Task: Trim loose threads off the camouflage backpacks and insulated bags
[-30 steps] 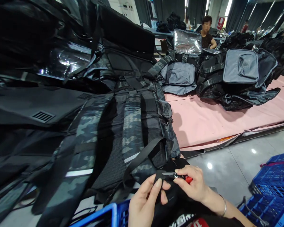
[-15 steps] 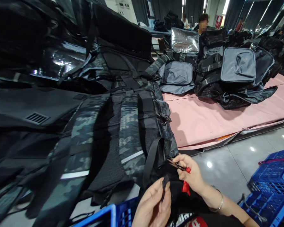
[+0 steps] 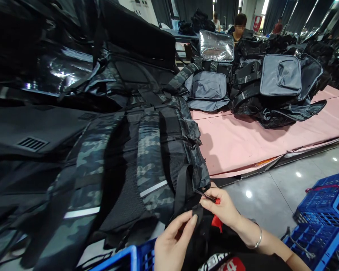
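Note:
A black backpack [image 3: 169, 124] with camouflage shoulder straps [image 3: 149, 150] lies back side up in front of me. My left hand [image 3: 173, 241] pinches the end of a black webbing strap [image 3: 197, 214] between thumb and fingers. Close by on the right, my right hand [image 3: 222, 207] grips small scissors [image 3: 205, 194] with red wrapping on the handles. Their blades point left toward the backpack's lower corner, and the fingers partly hide them. A loop of black webbing [image 3: 181, 188] hangs from the backpack just above my left hand.
More black bags are heaped at the left. Open grey-lined bags [image 3: 281, 75] rest on the pink-covered table [image 3: 271, 139]. Blue crates [image 3: 322, 207] stand on the floor at right; another blue crate [image 3: 132, 256] is below the backpack. A person [image 3: 239, 28] is behind the bags.
My left hand has brought the strap end up and turned it flatter, nearer the right hand. The right hand with the scissors has shifted slightly left and down. The view has moved a little.

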Motion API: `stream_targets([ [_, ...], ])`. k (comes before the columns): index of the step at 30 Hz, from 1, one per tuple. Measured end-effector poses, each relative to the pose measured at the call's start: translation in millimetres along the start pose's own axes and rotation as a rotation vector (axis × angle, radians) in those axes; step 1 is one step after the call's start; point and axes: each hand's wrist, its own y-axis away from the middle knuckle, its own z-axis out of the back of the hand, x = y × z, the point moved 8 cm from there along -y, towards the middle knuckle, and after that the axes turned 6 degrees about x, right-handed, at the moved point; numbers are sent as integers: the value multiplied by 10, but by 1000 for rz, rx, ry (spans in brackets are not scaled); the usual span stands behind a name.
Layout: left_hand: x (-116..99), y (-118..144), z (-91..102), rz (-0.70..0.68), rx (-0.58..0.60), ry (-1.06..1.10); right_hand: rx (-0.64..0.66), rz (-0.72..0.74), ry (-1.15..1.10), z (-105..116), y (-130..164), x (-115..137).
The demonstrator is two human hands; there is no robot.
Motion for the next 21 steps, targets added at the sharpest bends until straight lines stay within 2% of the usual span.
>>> stream_targets([
  [6, 9, -52, 22, 76, 13, 179, -6, 118, 145, 110, 105, 97],
  [11, -94, -33, 18, 38, 43, 119, 102, 108, 272, 159, 173, 145],
  [15, -97, -20, -17, 6, 84, 44, 104, 125, 430, 149, 190, 277],
  [21, -100, 15, -1, -20, 2, 41, 140, 362, 649, 45, 248, 532],
])
